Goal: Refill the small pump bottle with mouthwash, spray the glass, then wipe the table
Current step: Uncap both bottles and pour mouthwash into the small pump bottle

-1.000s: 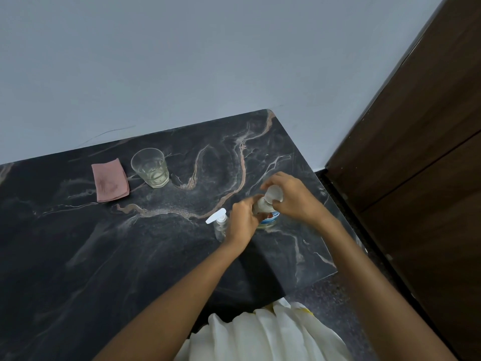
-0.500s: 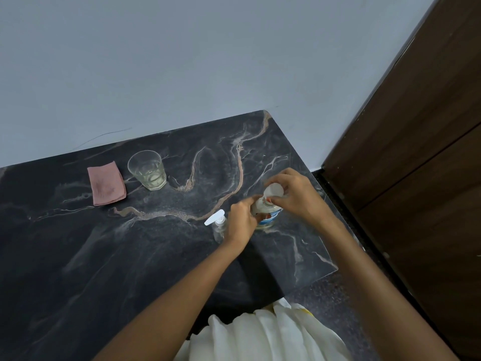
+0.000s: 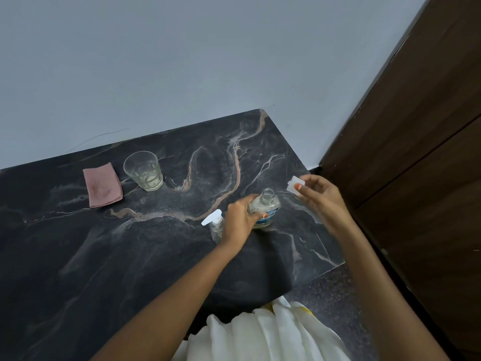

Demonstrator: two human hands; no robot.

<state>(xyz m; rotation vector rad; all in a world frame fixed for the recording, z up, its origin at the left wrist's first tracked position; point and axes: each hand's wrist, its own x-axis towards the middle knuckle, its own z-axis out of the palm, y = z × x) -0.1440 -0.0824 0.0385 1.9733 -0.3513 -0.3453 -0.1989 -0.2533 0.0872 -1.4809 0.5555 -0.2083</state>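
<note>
A clear mouthwash bottle (image 3: 265, 208) with a blue label stands uncapped on the dark marble table (image 3: 156, 256), near its right edge. My left hand (image 3: 240, 221) grips the bottle's body. My right hand (image 3: 318, 198) holds the white cap (image 3: 295, 186) up and to the right of the bottle's open neck. Just left of my left hand stands the small pump bottle (image 3: 216, 226), clear with a white pump head, partly hidden by my wrist. A clear glass (image 3: 143, 171) and a folded pink cloth (image 3: 102, 185) sit at the back left.
A pale wall runs behind the table. A dark wooden door (image 3: 416, 165) stands close on the right. The table's right edge drops to a speckled floor (image 3: 328, 290). White clothing (image 3: 260, 334) shows at the bottom.
My right hand has lifted the white cap off the mouthwash bottle and moved it right, leaving the neck open. My left hand keeps its hold on the bottle.
</note>
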